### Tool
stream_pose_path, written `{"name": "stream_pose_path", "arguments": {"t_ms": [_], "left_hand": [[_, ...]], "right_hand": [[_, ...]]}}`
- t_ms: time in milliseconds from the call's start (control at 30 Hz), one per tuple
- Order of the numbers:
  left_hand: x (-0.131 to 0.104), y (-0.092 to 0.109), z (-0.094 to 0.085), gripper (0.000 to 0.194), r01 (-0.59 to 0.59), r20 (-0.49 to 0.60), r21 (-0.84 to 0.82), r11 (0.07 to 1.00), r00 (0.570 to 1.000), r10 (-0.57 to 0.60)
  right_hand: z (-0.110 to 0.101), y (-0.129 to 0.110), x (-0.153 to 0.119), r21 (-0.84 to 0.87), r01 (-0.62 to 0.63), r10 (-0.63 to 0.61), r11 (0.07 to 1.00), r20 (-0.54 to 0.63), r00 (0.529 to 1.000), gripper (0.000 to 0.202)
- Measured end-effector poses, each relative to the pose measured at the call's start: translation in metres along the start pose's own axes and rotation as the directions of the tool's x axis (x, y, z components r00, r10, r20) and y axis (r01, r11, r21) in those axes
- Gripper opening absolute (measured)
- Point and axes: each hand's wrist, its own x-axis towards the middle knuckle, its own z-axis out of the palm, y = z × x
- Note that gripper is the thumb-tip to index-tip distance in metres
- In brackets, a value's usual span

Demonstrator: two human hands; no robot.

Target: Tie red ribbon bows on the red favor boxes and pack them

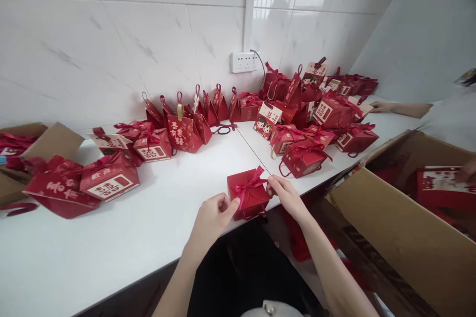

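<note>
Head view is showing a small red box (256,201) that is sitting directly between the fingers of both hands, at the near edge of the white bench (167,208). The right hand (285,194) is pinching a loose end of the red ribbon (248,188) between thumb and fingers, at the right side of the bow. The left hand (212,215) is bending its fingers, and its thumb is touching the ribbon and the box from the left; whether these fingers are pressing together, I cannot tell. Beyond the fingers, toward the wall, pointed red boxes (184,133) are standing in a row, and a black ring (223,130) is lying near them. Ahead and to the right of the fingers, many bow-tied boxes (303,157) are crowding together. Farther right, an open carton (401,223) is standing, and another person's hand (382,107) is reaching over the bench behind it.
</note>
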Motion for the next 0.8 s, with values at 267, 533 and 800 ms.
{"name": "stream_pose_path", "arguments": {"t_ms": [267, 533, 800], "left_hand": [[0.013, -0.004, -0.006, 0.036, 0.014, 0.153, -0.255, 0.967, 0.988, 0.026], [0.025, -0.011, -0.011, 0.038, 0.106, 0.165, -0.610, 0.785, 0.986, -0.005], [0.036, -0.037, -0.023, 0.049, 0.161, 0.070, -0.647, 0.745, 0.986, -0.152]], "right_hand": [[0.007, -0.001, 0.006, 0.198, -0.027, 0.032, 0.980, -0.025, 0.999, 0.034], [0.008, 0.003, 0.012, 0.324, -0.044, 0.064, 0.945, -0.052, 0.997, 0.031], [0.012, 0.000, 0.017, 0.256, 0.026, 0.011, 0.966, -0.144, 0.990, 0.024]]}}
